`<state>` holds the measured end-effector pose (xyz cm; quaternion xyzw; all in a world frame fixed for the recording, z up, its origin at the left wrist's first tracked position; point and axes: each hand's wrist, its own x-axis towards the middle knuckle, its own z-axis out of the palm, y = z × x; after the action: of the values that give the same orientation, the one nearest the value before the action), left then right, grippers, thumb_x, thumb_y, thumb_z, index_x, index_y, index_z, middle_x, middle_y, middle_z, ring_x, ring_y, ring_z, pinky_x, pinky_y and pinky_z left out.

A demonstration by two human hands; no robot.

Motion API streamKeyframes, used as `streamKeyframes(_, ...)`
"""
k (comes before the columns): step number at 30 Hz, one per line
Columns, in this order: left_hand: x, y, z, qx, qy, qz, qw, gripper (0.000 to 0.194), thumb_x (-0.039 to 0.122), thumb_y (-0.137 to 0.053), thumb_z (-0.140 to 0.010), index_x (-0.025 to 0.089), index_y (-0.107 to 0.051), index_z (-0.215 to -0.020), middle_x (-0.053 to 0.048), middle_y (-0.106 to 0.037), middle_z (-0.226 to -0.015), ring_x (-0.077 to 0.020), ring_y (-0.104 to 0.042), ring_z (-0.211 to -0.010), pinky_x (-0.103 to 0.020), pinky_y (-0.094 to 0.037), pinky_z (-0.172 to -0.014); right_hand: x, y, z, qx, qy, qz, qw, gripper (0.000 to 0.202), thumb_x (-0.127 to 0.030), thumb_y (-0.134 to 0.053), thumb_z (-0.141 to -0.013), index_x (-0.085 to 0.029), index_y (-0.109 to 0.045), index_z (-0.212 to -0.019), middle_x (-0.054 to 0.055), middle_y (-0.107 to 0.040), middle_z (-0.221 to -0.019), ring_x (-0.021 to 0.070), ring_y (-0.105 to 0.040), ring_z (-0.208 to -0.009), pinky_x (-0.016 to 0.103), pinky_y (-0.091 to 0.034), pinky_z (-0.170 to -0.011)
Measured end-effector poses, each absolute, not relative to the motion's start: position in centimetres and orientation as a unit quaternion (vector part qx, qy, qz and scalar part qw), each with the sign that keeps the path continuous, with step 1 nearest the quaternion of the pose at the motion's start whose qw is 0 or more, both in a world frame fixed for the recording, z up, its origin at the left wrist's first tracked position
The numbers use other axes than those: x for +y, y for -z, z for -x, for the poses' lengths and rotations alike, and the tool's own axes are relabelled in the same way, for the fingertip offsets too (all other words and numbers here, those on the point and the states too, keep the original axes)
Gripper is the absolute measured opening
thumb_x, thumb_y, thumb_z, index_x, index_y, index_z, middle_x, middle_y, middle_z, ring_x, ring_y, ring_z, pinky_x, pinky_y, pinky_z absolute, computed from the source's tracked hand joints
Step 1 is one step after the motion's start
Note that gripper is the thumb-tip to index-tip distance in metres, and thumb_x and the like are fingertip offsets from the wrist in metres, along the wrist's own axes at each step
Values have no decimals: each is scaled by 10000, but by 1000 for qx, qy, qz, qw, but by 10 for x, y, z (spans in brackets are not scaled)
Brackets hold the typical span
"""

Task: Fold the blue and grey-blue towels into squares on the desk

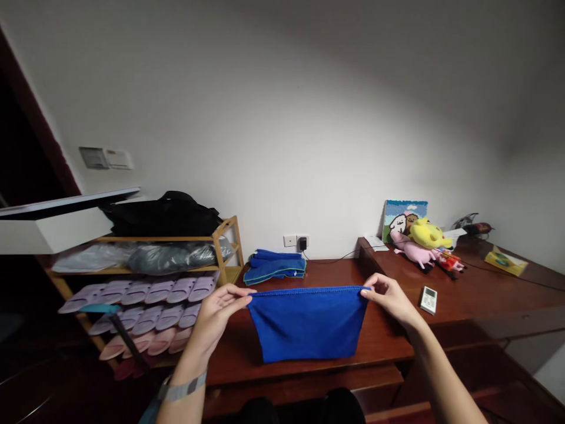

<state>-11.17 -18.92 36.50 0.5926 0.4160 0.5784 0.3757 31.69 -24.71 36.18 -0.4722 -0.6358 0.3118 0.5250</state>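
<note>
A blue cloth (309, 324) hangs stretched between my two hands, its stitched top edge pulled nearly straight. My left hand (225, 306) pinches its upper left corner between thumb and fingers. At the upper right corner my right hand (383, 294) has the same kind of pinch. The cloth's lower part hangs down in front of the wooden desk (229, 353); whether its bottom edge touches the top, I cannot tell. Behind it, near the wall, lies a loose pile of blue cloths (273, 266) with green edging.
Left of the desk stands a wooden rack (225, 227) with several purple slippers (170, 316) and a black bag (165, 218). On the raised right section are plush toys (428, 234), a picture (404, 212), a white remote (428, 299) and a yellow packet (506, 261). A plug (302, 242) trails a cable.
</note>
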Motion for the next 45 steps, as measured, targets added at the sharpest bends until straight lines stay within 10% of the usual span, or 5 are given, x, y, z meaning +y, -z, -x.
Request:
streamKeyframes(12,-204,-368,113,429,-556,-601,382,316,455,-854,-664,203,-719,-800,-101,-817,-908,-282,-760,-883,-381,-606,-815,-259,-353,-327,-606,-329,471,551,379,-559,-823,-783,-233,-631,-780,8,-601,-774,167,-551,-725,292,-470,-650)
streamKeyframes(21,-17,-255,87,520,-478,-651,279,269,458,-653,-763,203,-691,-839,-93,-804,-891,-260,-767,-887,-374,-593,-817,-64,-255,-308,-601,-263,584,478,487,-677,-683,-786,-196,-668,-861,19,-672,-769,197,-642,-760,324,-539,-722)
streamKeyframes(30,-14,-94,42,504,-338,-774,180,356,317,-513,-926,225,-752,-1173,-99,-690,-1397,-269,-587,-1359,-472,-429,-1181,-54,-99,-209,-561,-184,713,378,436,-419,-485,-900,-183,-725,-1178,213,-678,-1274,372,-617,-1234,526,-441,-1089)
streamKeyframes(35,-39,-33,41,475,-177,-860,61,500,396,-378,-1045,340,-469,-1534,-22,-452,-1632,-224,-394,-1513,-468,-351,-1238,-103,-23,-177,-618,-108,755,190,634,-499,-358,-997,-242,-441,-1571,82,-356,-1660,338,-242,-1561,565,-198,-1261)
streamKeyframes(45,-135,-43,5,640,-125,-758,5,516,458,-372,-1017,199,-737,-1273,-181,-734,-1285,-368,-672,-1171,-527,-501,-984,-56,-78,-236,-783,-146,597,99,582,-460,-403,-1007,-298,-435,-1566,17,-291,-1686,268,-172,-1583,518,-70,-1294)
